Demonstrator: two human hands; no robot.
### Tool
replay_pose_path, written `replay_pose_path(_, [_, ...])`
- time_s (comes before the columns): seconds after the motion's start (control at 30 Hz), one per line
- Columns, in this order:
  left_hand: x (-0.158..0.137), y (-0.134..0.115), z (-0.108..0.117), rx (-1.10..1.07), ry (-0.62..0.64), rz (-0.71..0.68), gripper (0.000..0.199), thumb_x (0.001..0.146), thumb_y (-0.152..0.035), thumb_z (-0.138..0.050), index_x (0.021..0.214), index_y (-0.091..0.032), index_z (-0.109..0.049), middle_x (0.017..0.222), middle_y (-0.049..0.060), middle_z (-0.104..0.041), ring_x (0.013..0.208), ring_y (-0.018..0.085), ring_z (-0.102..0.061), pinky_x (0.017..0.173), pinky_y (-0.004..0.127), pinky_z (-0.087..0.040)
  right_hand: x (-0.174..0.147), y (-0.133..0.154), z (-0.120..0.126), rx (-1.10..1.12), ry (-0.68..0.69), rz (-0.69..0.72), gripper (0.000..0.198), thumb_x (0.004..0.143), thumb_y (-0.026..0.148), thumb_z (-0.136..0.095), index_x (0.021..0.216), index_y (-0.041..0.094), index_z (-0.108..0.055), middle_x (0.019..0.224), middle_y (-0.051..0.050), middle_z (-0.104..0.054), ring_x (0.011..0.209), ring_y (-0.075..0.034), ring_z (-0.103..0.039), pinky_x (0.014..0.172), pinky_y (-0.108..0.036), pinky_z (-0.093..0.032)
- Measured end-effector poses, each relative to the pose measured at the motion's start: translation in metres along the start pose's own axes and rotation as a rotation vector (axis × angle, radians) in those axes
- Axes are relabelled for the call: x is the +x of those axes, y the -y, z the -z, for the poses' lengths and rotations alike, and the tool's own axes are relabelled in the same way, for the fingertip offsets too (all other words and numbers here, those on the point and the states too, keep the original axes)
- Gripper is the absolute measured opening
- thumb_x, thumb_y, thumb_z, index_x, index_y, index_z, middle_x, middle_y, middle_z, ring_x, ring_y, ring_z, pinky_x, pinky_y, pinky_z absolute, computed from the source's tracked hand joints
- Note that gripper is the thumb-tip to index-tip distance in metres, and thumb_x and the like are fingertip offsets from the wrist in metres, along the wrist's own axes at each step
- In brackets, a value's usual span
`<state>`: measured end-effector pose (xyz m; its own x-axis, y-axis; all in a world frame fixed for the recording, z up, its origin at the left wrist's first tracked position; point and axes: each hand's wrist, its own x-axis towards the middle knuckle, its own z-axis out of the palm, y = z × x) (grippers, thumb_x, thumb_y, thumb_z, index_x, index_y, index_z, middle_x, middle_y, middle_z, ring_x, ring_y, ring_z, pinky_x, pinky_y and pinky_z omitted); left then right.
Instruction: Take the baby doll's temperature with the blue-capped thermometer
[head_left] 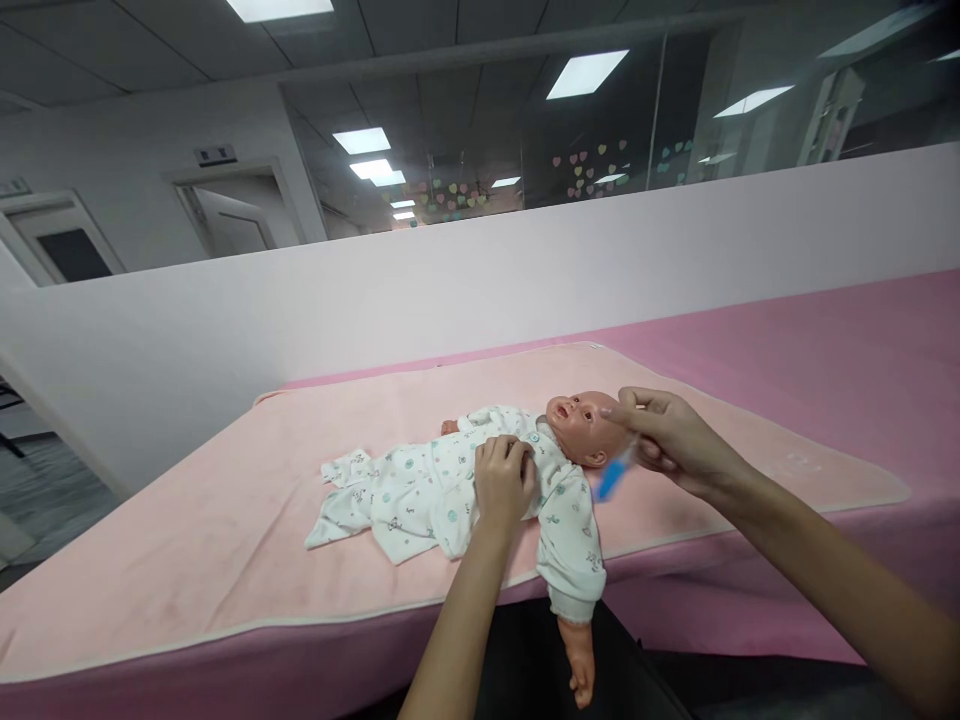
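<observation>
A baby doll (583, 420) lies on its back, its head to the right, dressed in a white printed shirt (566, 510) and matching trousers (405, 490). My left hand (504, 475) rests on the doll's chest, its fingers curled into the shirt; their tips are partly hidden. Beside the doll's head, my right hand (664, 435) is closed around a thin stick with a blue end (613, 480). The blue end points down and left; motion blur hides what kind of thing it is. One doll arm (576, 655) hangs over the near edge.
A peach blanket (187, 540) lies under the doll, on top of a pink cloth (862, 350) covering the table. Behind it runs a low white wall (420, 290) with glass above. The table's near edge is close to my body.
</observation>
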<state>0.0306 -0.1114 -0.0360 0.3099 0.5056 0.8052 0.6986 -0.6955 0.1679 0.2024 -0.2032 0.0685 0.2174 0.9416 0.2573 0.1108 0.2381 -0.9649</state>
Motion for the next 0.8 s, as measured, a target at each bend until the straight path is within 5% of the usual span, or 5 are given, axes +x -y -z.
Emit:
replay_pose_path(0.3, [0.000, -0.003, 0.003, -0.017, -0.155, 0.062, 0.013, 0.075, -0.012, -0.053, 0.081, -0.021, -0.061, 0.089, 0.003, -0.058, 0.086, 0.018, -0.050, 0.078, 0.034, -0.034, 0.024, -0.015, -0.005, 0.058, -0.018, -0.101, 0.038, 0.061, 0.041, -0.069, 0.052, 0.019, -0.039, 0.037, 0.009, -0.035, 0.030, -0.002, -0.025, 0.031, -0.017, -0.015])
replay_pose_path(0.8, [0.001, -0.002, 0.001, -0.007, -0.135, 0.051, 0.012, 0.075, -0.013, -0.052, 0.077, -0.021, -0.061, 0.088, 0.004, -0.058, 0.086, 0.019, -0.050, 0.078, 0.035, -0.034, 0.031, -0.018, -0.006, 0.087, -0.009, -0.057, 0.037, 0.063, 0.038, -0.065, 0.052, 0.020, -0.035, 0.038, 0.009, -0.031, 0.031, -0.002, -0.022, 0.030, -0.017, -0.014])
